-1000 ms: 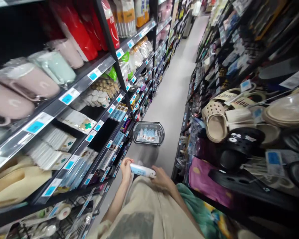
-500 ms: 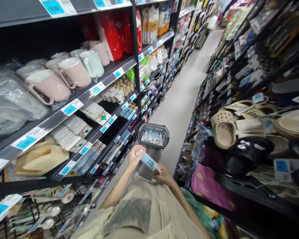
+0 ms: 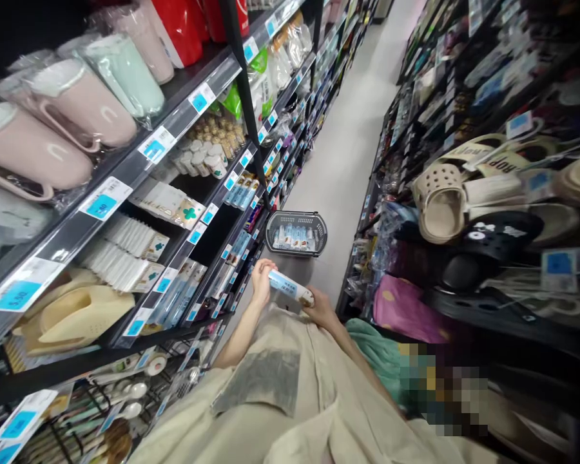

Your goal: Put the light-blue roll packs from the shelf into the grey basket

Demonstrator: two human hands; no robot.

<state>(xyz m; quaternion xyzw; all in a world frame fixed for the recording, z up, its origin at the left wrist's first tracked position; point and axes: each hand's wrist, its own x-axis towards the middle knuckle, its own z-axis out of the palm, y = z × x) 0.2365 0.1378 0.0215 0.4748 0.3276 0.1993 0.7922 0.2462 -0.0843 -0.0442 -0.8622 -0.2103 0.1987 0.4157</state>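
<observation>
A white and blue tube point(image 3: 290, 287) lies slanted between both my hands, low in the middle of the view. My left hand point(image 3: 261, 280) is closed round its upper end. My right hand point(image 3: 321, 308) grips its lower, capped end. Just beyond the hands, a dark mesh basket point(image 3: 296, 220) stands on the grey aisle floor, and several similar white and blue tubes lie inside it.
Black shelves on the left carry pink and green mugs point(image 3: 77, 103), small jars point(image 3: 207, 158), packets and beige slippers point(image 3: 72, 312). On the right hang clogs point(image 3: 437, 200) and dark sandals. The grey aisle floor point(image 3: 348, 135) runs on between them.
The tube went from lying level to slanted, my left hand rising with its upper end. The view swung up and back down, and the basket now looks closer to my hands.
</observation>
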